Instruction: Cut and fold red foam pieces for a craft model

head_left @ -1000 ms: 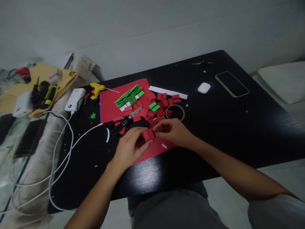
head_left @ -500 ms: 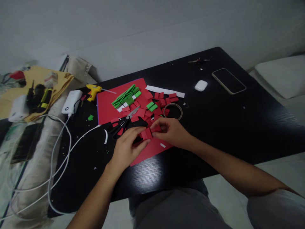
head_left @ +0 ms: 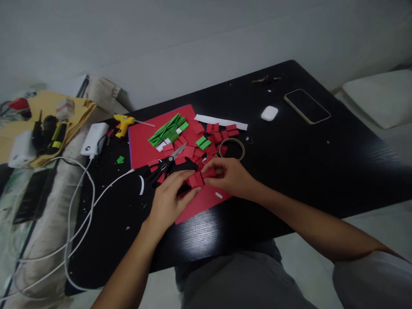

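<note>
My left hand pinches a folded red paper piece between thumb and fingers. Right beside it, my right hand grips another folded red paper piece by its edge. The two pieces meet or nearly touch; the exact contact is too small to tell. Both are held over the lower part of a red sheet. Just beyond my hands lies a loose pile of folded red papers, with a folded green paper among them. Black-handled scissors rest at the pile's left.
A tape roll lies right of the pile, a white paper strip behind it. Green folded strips sit on the red sheet. Left are a yellow glue gun, a power bank and white cables. Farther right lies a phone.
The whole view has shifted slightly. My hands keep the same hold on the two red paper pieces, with hardly any movement between them.
</note>
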